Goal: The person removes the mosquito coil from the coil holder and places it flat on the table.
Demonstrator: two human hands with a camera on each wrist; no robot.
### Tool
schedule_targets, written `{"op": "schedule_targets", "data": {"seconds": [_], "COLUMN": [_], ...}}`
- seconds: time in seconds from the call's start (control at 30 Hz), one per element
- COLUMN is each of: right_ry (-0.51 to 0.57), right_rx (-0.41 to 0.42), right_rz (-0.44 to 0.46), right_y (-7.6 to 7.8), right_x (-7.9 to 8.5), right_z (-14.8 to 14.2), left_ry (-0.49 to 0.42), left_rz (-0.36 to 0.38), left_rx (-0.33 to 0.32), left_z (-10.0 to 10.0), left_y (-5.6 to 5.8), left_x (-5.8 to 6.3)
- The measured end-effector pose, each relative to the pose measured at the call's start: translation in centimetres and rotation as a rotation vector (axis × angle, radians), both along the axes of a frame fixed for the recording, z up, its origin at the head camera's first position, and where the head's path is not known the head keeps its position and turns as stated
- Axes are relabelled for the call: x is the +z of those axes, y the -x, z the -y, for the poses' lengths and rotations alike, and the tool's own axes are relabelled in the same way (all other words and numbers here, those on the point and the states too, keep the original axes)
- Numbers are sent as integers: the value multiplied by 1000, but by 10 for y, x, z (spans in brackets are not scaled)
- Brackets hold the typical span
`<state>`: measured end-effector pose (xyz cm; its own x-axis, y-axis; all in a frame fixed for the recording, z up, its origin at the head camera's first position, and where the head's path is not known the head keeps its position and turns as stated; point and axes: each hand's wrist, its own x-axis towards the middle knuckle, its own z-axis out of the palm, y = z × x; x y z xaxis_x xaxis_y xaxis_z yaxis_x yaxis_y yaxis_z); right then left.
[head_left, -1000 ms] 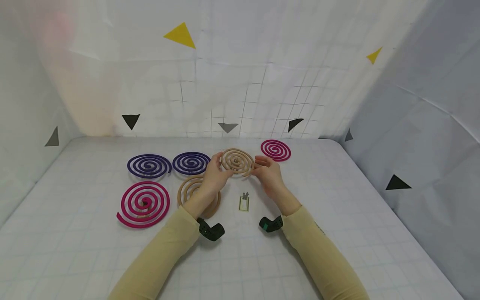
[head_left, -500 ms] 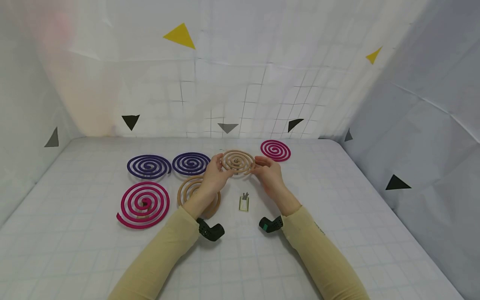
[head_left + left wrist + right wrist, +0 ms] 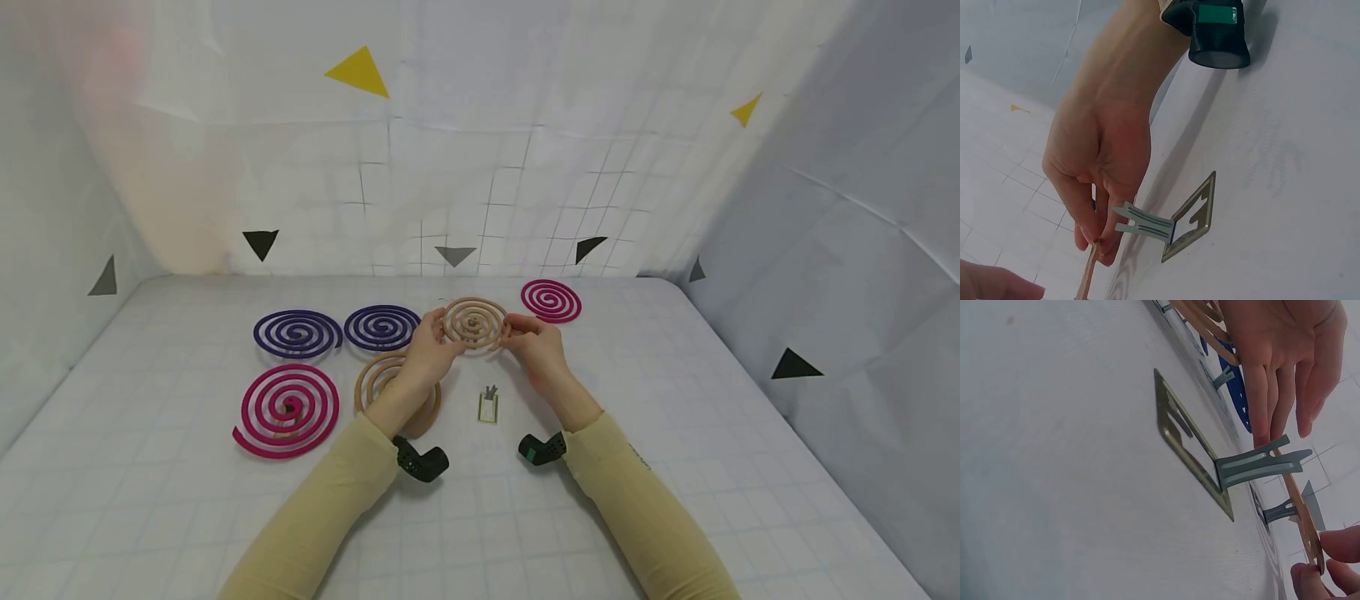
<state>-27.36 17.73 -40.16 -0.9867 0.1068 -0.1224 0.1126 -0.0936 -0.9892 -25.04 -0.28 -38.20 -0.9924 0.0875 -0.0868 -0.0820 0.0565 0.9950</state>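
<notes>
Near the back middle of the table, both hands hold a tan mosquito coil (image 3: 472, 322) by opposite edges. The left hand (image 3: 431, 354) pinches its left rim, and the right hand (image 3: 542, 350) pinches the right rim with thumb and fingers. Seen from the right wrist, the coil is edge-on, with the upright tab of a metal coil stand (image 3: 1282, 512) meeting its underside. Closer to the person, between the wrists, lies another metal coil stand (image 3: 491, 392) with its forked tab bent up and no coil on it.
Left of the hands are two dark blue coils (image 3: 297, 333), a large pink coil (image 3: 290, 407) and another tan coil (image 3: 375, 387) partly hidden by the left arm. A smaller pink coil (image 3: 551, 300) lies at the back right. White sheeting (image 3: 480, 167) encloses the table.
The held coil tipped slightly flatter, then came back up a little. The right fingers shifted slightly left along its rim. Everything else stays in place.
</notes>
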Motion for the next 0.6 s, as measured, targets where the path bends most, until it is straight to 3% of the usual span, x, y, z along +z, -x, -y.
{"op": "schedule_targets", "data": {"seconds": [0.6], "right_ry": [0], "right_rx": [18], "right_rz": [-57], "right_y": [-2], "right_x": [6], "right_z": [1], "left_ry": [-76], "left_rz": [-41], "left_rx": [12], "left_z": [-1], "left_y": [0], "left_x": [3]}}
